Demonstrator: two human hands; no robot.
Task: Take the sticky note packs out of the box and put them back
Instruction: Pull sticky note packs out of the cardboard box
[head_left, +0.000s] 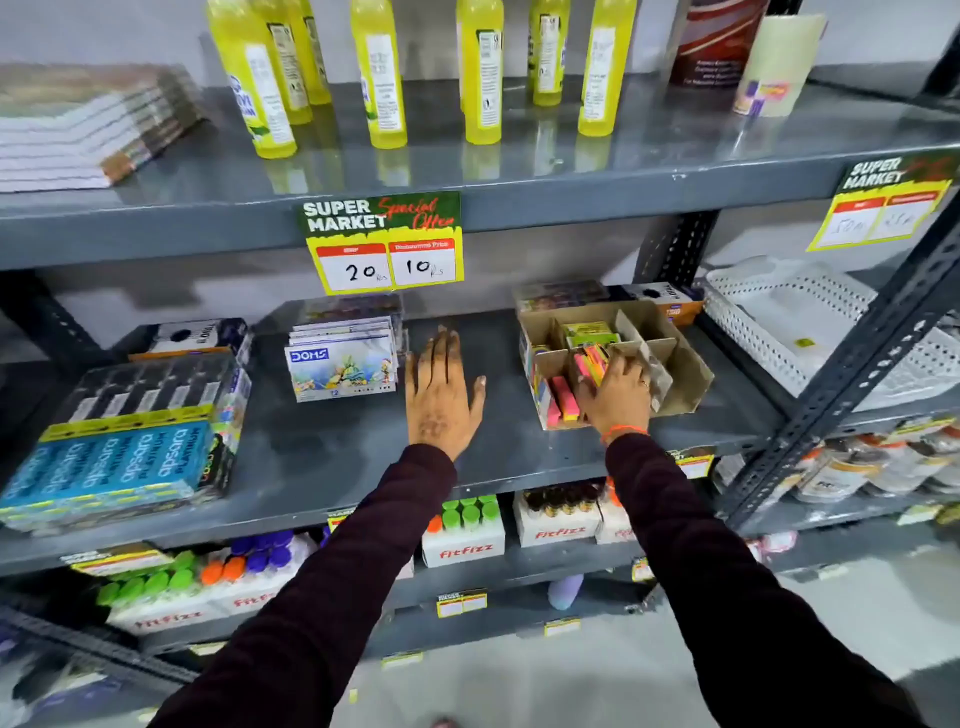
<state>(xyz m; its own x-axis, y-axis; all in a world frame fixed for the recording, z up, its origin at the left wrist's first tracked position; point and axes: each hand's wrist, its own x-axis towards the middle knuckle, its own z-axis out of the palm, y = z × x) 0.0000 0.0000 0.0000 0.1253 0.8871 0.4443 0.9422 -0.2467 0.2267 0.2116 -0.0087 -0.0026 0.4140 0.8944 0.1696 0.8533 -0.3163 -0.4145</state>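
Observation:
A brown cardboard box (685, 371) with dividers stands on the middle grey shelf (322, 457), right of centre. Bright pink, orange and yellow sticky note packs (563, 397) stand in its front compartments, and a green pack (589, 332) sits in a rear one. My right hand (618, 392) reaches into the box, fingers closed around a multicoloured pack (595, 361). My left hand (441, 395) lies flat on the bare shelf left of the box, fingers spread, holding nothing.
DOMS colour boxes (340, 371) stand just left of my left hand. Blue Apsara pencil packs (114, 467) fill the shelf's left end. White plastic baskets (810, 332) sit to the right. Yellow bottles (480, 73) line the upper shelf; FitFizz bottle boxes (462, 530) sit below.

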